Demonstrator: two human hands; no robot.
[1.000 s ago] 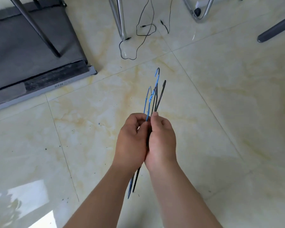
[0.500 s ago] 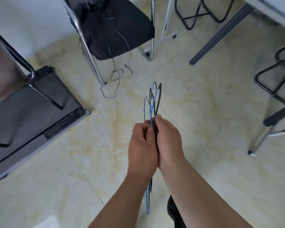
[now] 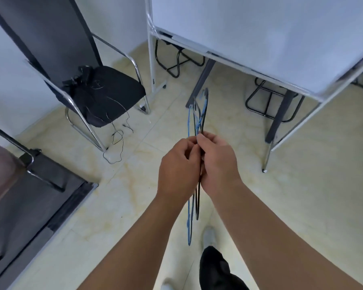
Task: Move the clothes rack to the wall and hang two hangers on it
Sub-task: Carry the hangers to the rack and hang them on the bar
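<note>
Two thin wire hangers, one blue [image 3: 189, 120] and one black [image 3: 198, 200], are pressed together edge-on in front of me, hooks pointing away. My left hand [image 3: 177, 168] and my right hand [image 3: 218, 162] are both closed around their middle, side by side, fingertips meeting at the wires. The hangers' lower ends stick out below my wrists. No clothes rack is visible.
A black chair [image 3: 105, 95] with chrome legs stands at the left, thin cables [image 3: 115, 147] trailing to the floor. A treadmill [image 3: 36, 197] lies at lower left. White tables [image 3: 260, 45] with grey legs and stools fill the upper right. My foot [image 3: 209, 237] is below.
My view has risen from the floor tiles to the chair, wall and tables. Both hands kept hold of the hangers and stayed together at the centre.
</note>
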